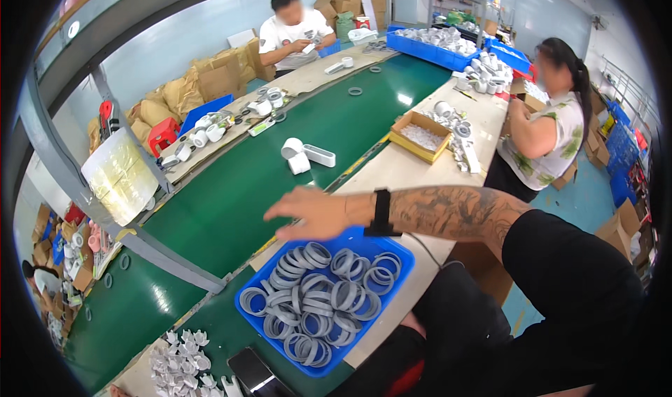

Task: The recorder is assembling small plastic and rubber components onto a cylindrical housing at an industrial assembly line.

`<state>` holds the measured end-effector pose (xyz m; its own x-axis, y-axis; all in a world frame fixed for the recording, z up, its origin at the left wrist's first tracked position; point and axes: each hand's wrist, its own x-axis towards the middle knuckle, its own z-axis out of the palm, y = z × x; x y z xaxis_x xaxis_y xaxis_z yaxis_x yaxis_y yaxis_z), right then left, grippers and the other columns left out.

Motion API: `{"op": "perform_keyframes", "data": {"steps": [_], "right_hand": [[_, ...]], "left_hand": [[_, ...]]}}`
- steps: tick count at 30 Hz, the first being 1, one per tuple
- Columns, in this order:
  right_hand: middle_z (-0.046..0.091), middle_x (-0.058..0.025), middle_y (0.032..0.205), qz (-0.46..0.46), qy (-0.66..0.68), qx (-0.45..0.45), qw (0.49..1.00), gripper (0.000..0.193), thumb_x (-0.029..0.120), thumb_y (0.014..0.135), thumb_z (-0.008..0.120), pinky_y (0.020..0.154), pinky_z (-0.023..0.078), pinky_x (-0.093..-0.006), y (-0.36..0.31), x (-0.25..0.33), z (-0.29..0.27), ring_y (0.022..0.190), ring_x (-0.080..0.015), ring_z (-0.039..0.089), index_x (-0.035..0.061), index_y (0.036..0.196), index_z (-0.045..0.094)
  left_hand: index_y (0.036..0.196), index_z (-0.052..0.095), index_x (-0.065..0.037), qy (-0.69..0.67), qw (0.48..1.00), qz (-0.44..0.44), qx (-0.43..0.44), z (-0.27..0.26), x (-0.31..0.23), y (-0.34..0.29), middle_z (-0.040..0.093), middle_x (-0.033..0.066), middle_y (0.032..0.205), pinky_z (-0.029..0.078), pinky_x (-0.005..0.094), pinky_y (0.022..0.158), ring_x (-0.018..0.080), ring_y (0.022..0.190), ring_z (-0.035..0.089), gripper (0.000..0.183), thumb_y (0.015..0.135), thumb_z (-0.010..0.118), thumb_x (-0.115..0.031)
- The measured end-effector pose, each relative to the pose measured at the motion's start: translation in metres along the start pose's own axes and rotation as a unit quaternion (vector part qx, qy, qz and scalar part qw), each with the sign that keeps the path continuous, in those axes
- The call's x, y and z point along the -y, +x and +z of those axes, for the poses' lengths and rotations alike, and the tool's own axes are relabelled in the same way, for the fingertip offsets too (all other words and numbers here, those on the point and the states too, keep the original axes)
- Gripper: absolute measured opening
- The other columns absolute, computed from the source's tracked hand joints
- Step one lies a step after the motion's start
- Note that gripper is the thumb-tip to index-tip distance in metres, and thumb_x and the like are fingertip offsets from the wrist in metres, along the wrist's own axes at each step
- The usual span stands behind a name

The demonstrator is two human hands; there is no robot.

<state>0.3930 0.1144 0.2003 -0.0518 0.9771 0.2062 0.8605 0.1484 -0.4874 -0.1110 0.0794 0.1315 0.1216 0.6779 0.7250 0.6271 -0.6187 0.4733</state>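
Note:
My right hand (315, 211) reaches leftward over the edge of the green conveyor belt (231, 201), fingers stretched and apart, nothing seen in them. A dark band circles that wrist. Just below the hand sits a blue bin (402, 285) heaped with grey plastic rings (315, 302). Beyond the fingers, white plastic parts (301, 157), rounded pieces and one long piece, lie on the belt. My left hand cannot be made out in the picture.
White plastic pieces (182, 362) pile at lower left beside a dark rectangular object (259, 372). A yellow box (420, 135) of small parts stands on the right-hand worktop. A grey metal frame (161, 257) rises at left. Two people (294, 33) (542, 128) are across and right.

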Motion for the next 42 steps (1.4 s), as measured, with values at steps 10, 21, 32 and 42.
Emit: {"op": "perform_keyframes", "data": {"steps": [10,21,32,42], "right_hand": [[0.054,-0.0260,0.162,0.245,-0.184,-0.028,0.952,0.073,0.052,0.099,0.081,0.114,0.053,-0.0593,0.052,-0.156,-0.013,0.134,-0.0515,0.064,0.0391,0.165,0.051],[0.069,-0.0184,0.139,0.102,0.147,-0.189,0.966,0.070,0.040,0.111,0.075,0.104,0.058,-0.0454,0.011,-0.053,-0.035,0.120,-0.0303,0.071,0.0130,0.168,0.044],[0.048,-0.0080,0.165,-0.009,0.610,0.152,0.778,0.073,0.040,0.123,0.054,0.127,0.037,-0.0363,-0.198,0.192,0.021,0.151,-0.0155,0.043,0.0050,0.179,0.024],[0.073,-0.0062,0.110,0.074,0.428,0.153,0.887,0.049,0.041,0.103,0.084,0.083,0.054,-0.0319,-0.172,0.206,0.020,0.096,-0.0151,0.066,0.0025,0.132,0.075]], "left_hand": [[0.129,0.063,0.006,0.052,0.997,-0.046,0.034,0.004,0.011,-0.007,0.062,0.0251,0.123,0.050,0.0559,0.099,0.0428,0.110,0.061,0.058,0.121,0.050,-0.051],[0.135,0.062,0.006,0.064,0.997,-0.044,0.007,0.003,0.027,-0.024,0.063,0.0261,0.126,0.047,0.0570,0.103,0.0437,0.111,0.062,0.060,0.119,0.055,-0.052],[0.158,0.045,0.002,-0.589,0.787,-0.181,0.028,0.014,-0.129,-0.017,0.066,0.0218,0.141,0.061,0.0469,0.102,0.0313,0.121,0.071,0.094,0.084,0.099,-0.019],[0.137,0.070,0.003,-0.437,0.867,-0.121,0.208,-0.009,-0.130,-0.008,0.077,0.0191,0.131,0.059,0.0416,0.103,0.0285,0.115,0.075,0.083,0.074,0.109,-0.033]]}}
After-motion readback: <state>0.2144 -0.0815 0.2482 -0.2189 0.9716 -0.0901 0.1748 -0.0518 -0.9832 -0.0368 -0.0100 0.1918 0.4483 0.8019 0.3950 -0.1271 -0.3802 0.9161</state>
